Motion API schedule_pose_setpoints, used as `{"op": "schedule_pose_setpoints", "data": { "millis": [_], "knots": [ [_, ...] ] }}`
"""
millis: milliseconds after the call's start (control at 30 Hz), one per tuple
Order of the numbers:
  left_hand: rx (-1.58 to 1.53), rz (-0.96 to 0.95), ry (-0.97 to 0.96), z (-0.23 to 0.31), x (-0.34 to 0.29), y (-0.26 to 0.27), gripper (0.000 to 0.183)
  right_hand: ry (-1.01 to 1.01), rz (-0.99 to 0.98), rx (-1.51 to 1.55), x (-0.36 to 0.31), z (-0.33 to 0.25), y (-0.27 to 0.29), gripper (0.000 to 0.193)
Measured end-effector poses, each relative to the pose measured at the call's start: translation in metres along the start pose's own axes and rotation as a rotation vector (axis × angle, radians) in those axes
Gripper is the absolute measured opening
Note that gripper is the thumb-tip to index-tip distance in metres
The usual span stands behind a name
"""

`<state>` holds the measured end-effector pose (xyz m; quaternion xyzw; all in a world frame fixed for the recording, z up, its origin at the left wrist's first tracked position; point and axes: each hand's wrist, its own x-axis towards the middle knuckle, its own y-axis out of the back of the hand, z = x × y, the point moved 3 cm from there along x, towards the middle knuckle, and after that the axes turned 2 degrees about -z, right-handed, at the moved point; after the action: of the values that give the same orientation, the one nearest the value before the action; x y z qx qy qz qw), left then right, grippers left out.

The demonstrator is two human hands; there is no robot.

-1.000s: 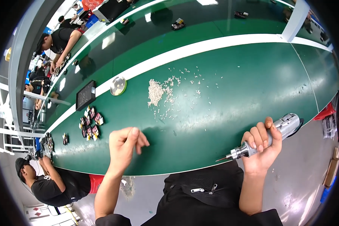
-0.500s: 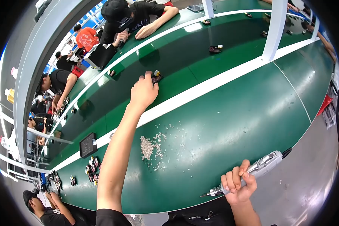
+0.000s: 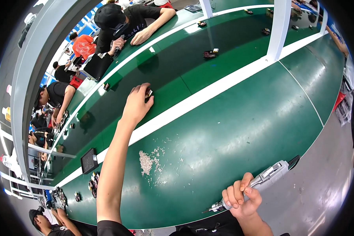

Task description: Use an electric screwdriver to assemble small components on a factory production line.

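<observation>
My left hand [image 3: 137,103] reaches out over the dark green belt, its fingers curled around a small black part [image 3: 148,93] with a pale spot on it. The fingers cover most of that part. Near the table's front edge, my right hand [image 3: 242,198] grips a grey electric screwdriver [image 3: 270,173], its thin bit pointing left and its cord leaving at the upper right. Between my arms, a heap of small silvery screws [image 3: 146,163] lies on the green table [image 3: 224,157], with loose ones scattered to its right.
A black tray [image 3: 89,160] and a cluster of dark parts [image 3: 93,184] lie left of my forearm. Another part [image 3: 211,54] sits on the belt [image 3: 173,67]. A white post [image 3: 278,35] rises from the white divider strip [image 3: 208,100]. Co-workers sit across and to the left.
My left hand has closed over the small black part, which has shifted left in view with the other belt parts. My right hand still holds the screwdriver, slightly lower left. The whole view has shifted a little.
</observation>
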<state>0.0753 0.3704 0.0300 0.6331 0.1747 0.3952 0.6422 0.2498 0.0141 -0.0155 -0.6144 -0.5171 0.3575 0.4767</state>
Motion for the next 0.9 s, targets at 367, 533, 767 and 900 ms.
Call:
{"op": "schedule_pose_setpoints", "data": {
  "millis": [367, 533, 767, 900],
  "knots": [
    [-0.288, -0.172, -0.300, 0.157, -0.194, 0.069, 0.052, -0.024, -0.048, 0.056, -0.004, -0.004, 0.003, 0.008],
    [-0.233, -0.183, -0.245, 0.172, -0.268, 0.058, 0.053, -0.031, -0.064, 0.008, -0.010, 0.006, -0.002, 0.010],
    [-0.337, -0.112, -0.113, 0.174, -0.283, 0.057, 0.044, -0.079, -0.112, -0.001, -0.027, 0.019, -0.012, 0.010],
    [-0.268, -0.119, -0.132, 0.177, -0.282, 0.062, 0.034, -0.121, -0.131, -0.016, -0.035, 0.027, -0.019, 0.009]
  ]
}}
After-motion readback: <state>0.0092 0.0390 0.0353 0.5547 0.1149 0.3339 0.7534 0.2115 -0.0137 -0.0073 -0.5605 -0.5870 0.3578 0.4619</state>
